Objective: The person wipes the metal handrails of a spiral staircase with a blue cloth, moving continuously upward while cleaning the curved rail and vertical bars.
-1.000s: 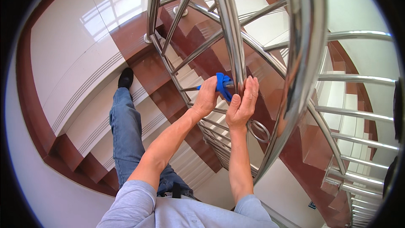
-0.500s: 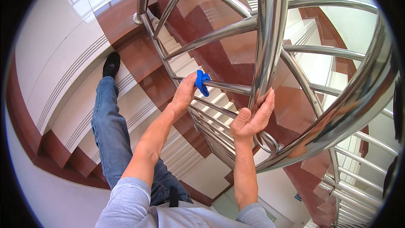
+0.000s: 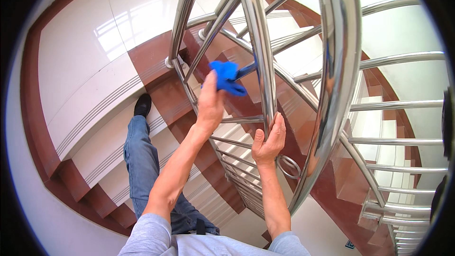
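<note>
A blue cloth [image 3: 226, 77] is gripped in my left hand [image 3: 210, 106], bunched around or against one of the thin metal bars of the stair railing. Part of that bar [image 3: 247, 70] shows to the right of the cloth, running to an upright steel post [image 3: 259, 42]. My right hand [image 3: 268, 143] rests against the lower part of this post, its palm and fingers along the metal and the thumb held apart. Nothing is held in the right hand. Just beyond it, a small metal ring [image 3: 288, 167] sits between the post and the wide curved handrail [image 3: 334, 90].
Pale stair treads [image 3: 111, 144] with dark grooved lines and red-brown edging curve down on the left, where my foot in a black shoe [image 3: 142, 105] stands. More railing bars [image 3: 403, 106] and another flight lie to the right. A pale wall [image 3: 398, 28] borders the far right.
My left hand has moved up with the blue cloth, from a lower bar to a higher one. The right hand stays at the post. The whole view has shifted.
</note>
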{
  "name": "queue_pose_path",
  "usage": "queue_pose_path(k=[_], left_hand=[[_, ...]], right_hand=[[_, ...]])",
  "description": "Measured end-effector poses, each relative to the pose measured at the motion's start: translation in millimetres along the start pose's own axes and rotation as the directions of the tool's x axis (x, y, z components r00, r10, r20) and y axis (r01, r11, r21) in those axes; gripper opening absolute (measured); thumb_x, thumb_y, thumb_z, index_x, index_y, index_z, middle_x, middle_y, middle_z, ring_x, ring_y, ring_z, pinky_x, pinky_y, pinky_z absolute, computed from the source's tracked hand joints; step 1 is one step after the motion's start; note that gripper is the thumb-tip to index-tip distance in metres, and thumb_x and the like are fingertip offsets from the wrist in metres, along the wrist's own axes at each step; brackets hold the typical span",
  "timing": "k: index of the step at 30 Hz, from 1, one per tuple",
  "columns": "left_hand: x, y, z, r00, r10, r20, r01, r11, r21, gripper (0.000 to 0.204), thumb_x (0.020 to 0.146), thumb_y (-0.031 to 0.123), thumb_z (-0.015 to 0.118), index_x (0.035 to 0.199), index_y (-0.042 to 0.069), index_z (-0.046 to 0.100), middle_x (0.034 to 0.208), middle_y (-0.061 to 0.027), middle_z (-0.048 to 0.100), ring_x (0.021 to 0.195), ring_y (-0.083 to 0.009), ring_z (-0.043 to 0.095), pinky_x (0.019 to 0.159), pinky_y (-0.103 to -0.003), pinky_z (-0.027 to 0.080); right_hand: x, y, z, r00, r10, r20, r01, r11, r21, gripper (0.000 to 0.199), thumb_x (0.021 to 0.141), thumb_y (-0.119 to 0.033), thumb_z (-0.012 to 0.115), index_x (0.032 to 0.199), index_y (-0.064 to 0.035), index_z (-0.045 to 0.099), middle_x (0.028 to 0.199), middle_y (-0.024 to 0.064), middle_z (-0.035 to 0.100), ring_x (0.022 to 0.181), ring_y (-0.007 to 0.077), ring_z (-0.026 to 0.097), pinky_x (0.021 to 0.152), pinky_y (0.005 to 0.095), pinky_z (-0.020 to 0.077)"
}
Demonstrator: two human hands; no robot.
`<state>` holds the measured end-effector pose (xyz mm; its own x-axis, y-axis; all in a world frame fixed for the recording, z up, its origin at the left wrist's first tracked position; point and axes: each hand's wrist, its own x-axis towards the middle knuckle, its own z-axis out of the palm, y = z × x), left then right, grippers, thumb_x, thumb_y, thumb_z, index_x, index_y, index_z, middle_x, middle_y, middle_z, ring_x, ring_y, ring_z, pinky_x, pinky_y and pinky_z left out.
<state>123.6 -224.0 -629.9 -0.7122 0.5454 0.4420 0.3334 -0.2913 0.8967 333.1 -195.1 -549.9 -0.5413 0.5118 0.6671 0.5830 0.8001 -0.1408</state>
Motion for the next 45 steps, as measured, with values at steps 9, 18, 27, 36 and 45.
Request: queue_pose_path(k=[9,18,27,36,45], left_hand=[[58.5,37.7,37.3,0.970,0.235,0.056,-0.236,0.972,0.012,0.080,0.084,-0.010,0.077,0.157,-0.004,0.046,0.135,-0.0281,0.063,0.118,-0.0502,0.064,0.101,-0.054,0.052],[-1.9,-70.9,40.9,0.996,0.036,0.078,-0.031,0.997,-0.072,0.061,0.087,-0.008,0.072,0.146,0.000,0.057,0.128,-0.0224,0.068,0.117,-0.0479,0.063,0.104,-0.054,0.051],[-58.7,-164.3,28.3,0.979,-0.133,0.154,0.134,0.991,0.005,0.056,0.090,-0.012,0.071,0.142,0.006,0.059,0.130,-0.0187,0.068,0.121,-0.0442,0.065,0.107,-0.050,0.053],[-80.5,-172.3,-2.1,0.830,-0.493,0.259,0.550,0.802,-0.234,0.050,0.106,-0.018,0.042,0.151,0.001,0.056,0.138,-0.0151,0.071,0.116,-0.0258,0.077,0.107,-0.040,0.061],[-131.0,-32.9,-29.7,0.877,-0.382,0.292,0.371,0.924,0.092,0.045,0.110,-0.007,0.051,0.155,-0.001,0.051,0.147,-0.0183,0.071,0.123,-0.0314,0.077,0.104,-0.039,0.061]], right_hand=[[-1.7,-0.5,0.7,1.000,0.018,-0.007,-0.018,1.000,0.024,0.072,0.113,-0.045,0.059,0.155,0.0126,0.051,0.144,0.0320,0.065,0.126,0.0515,0.066,0.106,0.0551,0.0533],[-5.3,-0.6,-0.8,0.999,0.043,0.024,-0.043,0.999,-0.014,0.080,0.114,-0.053,0.055,0.158,0.0134,0.047,0.144,0.0323,0.065,0.124,0.0516,0.065,0.105,0.0551,0.0524],[-16.3,1.2,-5.9,0.993,0.096,0.070,-0.094,0.995,-0.032,0.088,0.113,-0.059,0.053,0.159,0.0152,0.043,0.149,0.0351,0.060,0.128,0.0528,0.063,0.109,0.0567,0.0508],[1.9,-3.7,-5.3,0.998,0.007,0.063,0.001,0.993,-0.119,0.084,0.115,-0.058,0.048,0.158,0.0133,0.046,0.150,0.0315,0.063,0.137,0.0533,0.060,0.115,0.0613,0.0467],[3.9,-4.6,-5.5,0.999,0.031,0.018,-0.031,0.999,-0.021,0.066,0.116,-0.046,0.049,0.157,0.0052,0.055,0.155,0.0239,0.063,0.144,0.0469,0.058,0.120,0.0570,0.0434]])
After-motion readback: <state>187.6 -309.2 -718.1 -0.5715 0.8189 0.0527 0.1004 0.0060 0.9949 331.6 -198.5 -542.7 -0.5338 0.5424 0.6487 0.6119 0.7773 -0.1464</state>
